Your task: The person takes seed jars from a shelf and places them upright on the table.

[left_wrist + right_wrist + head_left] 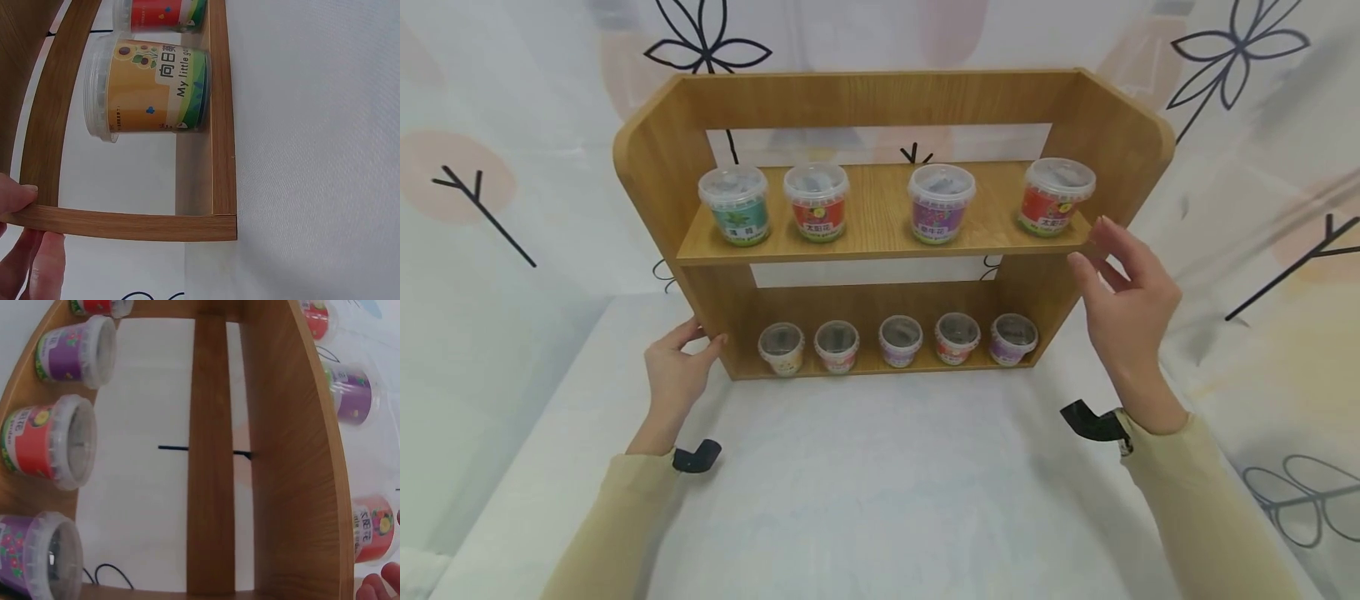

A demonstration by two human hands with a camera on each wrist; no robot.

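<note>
A two-tier wooden shelf (880,100) stands against a patterned backdrop. My left hand (676,367) holds the front edge of its left side panel, thumb inside and fingers outside, as the left wrist view shows. My right hand (1131,292) is at the shelf's right end, thumb and fingers apart; whether it touches the panel cannot be told. Nearest to it on the upper tier is a red-labelled lidded plastic cup (1051,204). Also up there are a purple cup (938,215), another red cup (818,215) and a teal cup (741,218).
Several small lidded cups line the lower tier, among them an orange-labelled cup (150,87) at the left end and a purple-labelled cup (19,550) at the right end. A white-covered table (880,483) extends in front of the shelf.
</note>
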